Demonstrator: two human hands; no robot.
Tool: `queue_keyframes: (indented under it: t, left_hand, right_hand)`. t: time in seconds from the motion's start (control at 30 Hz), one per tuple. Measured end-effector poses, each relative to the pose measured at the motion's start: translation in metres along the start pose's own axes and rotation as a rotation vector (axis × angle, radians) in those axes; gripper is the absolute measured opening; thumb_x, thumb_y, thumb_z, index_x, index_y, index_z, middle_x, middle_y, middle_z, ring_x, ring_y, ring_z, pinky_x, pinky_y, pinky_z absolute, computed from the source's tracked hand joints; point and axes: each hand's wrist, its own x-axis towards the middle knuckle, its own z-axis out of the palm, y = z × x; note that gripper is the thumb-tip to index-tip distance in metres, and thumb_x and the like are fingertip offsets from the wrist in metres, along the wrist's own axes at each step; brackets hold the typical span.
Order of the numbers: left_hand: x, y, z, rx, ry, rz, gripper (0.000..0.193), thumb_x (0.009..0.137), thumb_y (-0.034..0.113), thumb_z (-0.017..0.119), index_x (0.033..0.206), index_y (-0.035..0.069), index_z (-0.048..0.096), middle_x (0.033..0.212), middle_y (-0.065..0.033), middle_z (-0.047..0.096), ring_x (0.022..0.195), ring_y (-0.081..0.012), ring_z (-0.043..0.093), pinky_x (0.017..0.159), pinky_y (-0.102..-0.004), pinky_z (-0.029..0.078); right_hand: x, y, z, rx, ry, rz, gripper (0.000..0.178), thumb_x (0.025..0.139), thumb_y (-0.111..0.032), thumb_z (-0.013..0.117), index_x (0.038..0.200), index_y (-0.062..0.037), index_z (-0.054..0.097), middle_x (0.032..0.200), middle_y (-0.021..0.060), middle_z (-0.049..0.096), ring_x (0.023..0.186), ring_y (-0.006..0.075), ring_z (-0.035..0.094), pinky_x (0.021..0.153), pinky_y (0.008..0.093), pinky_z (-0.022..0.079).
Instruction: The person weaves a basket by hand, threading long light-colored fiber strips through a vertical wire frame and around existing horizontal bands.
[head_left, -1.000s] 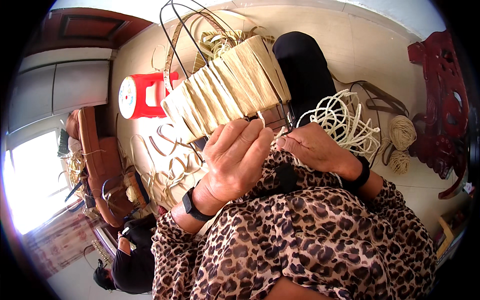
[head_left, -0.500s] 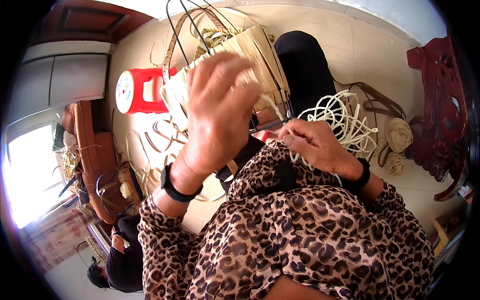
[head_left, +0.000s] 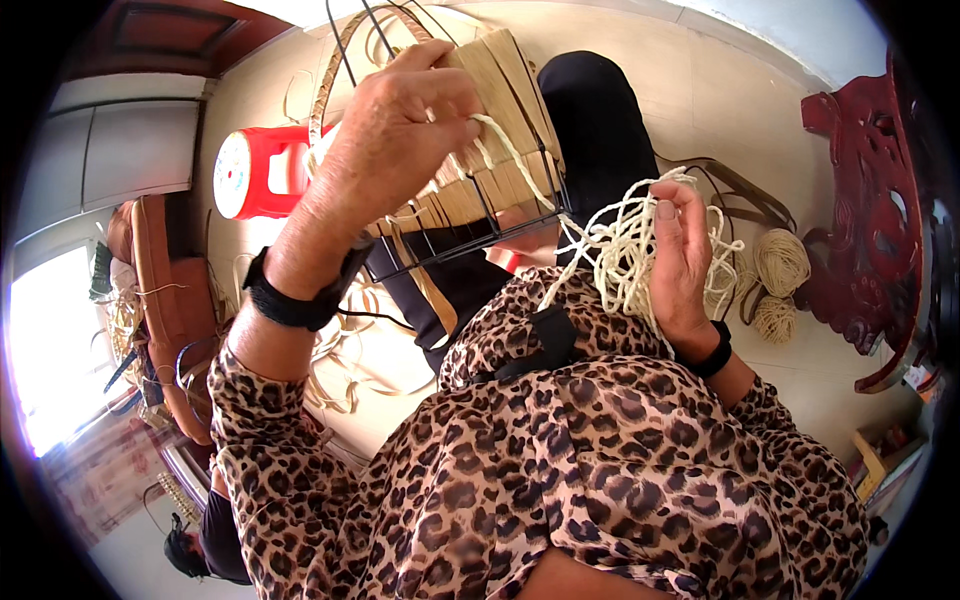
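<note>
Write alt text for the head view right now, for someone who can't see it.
The person's left hand grips a cream cord at a black wire frame partly covered in tan strips. The right hand is at a loose tangle of similar cord. A red stool is farther left.

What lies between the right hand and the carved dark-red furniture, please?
In the head view, the edge of the white cord tangle shows beside the right hand, then bundled beige twine on the floor, before the carved dark-red furniture.
</note>
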Motion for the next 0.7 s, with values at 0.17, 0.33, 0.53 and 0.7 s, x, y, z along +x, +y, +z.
queue_keyframes:
  t: [0.17,0.33,0.53,0.7]
  left_hand:
    - [-0.002,0.003,0.001,-0.062,-0.037,0.000,0.009,0.068,0.005,0.063,0.075,0.004,0.058,0.119,-0.0150,0.050,0.106,-0.0244,0.051,0.088,-0.0324,0.041]
    - [0.002,0.006,0.009,0.002,-0.043,0.044,0.008,0.072,0.004,0.058,0.079,-0.001,0.056,0.114,-0.0158,0.052,0.096,-0.0221,0.056,0.071,-0.0291,0.048]
    - [-0.001,0.003,0.018,-0.135,0.138,0.116,0.010,0.066,0.003,0.056,0.070,-0.003,0.050,0.078,-0.0145,0.049,0.070,-0.0294,0.053,0.064,-0.0393,0.043]
    - [0.001,0.008,0.019,-0.015,0.046,0.083,0.006,0.075,0.006,0.058,0.078,0.001,0.057,0.119,-0.0174,0.049,0.087,-0.0207,0.060,0.067,-0.0259,0.050]
  right_hand:
    - [-0.003,-0.005,-0.003,-0.070,0.080,0.172,0.026,0.092,-0.027,0.044,0.086,-0.0022,0.049,0.074,-0.0001,0.044,0.066,0.0073,0.038,0.059,0.0226,0.035]
    - [-0.005,-0.004,-0.014,-0.063,-0.129,0.298,0.033,0.092,-0.030,0.042,0.076,-0.0027,0.052,0.066,-0.0021,0.044,0.063,0.0066,0.038,0.057,0.0217,0.033]
    - [-0.002,-0.002,-0.040,0.213,-0.455,0.365,0.040,0.089,-0.035,0.039,0.102,0.0011,0.051,0.098,0.0076,0.051,0.093,0.0163,0.045,0.085,0.0276,0.035]
    - [-0.008,-0.003,-0.074,0.353,-0.862,0.462,0.084,0.071,-0.045,0.047,0.134,0.0046,0.022,0.138,0.0173,0.026,0.131,0.0245,0.021,0.106,0.0327,0.015]
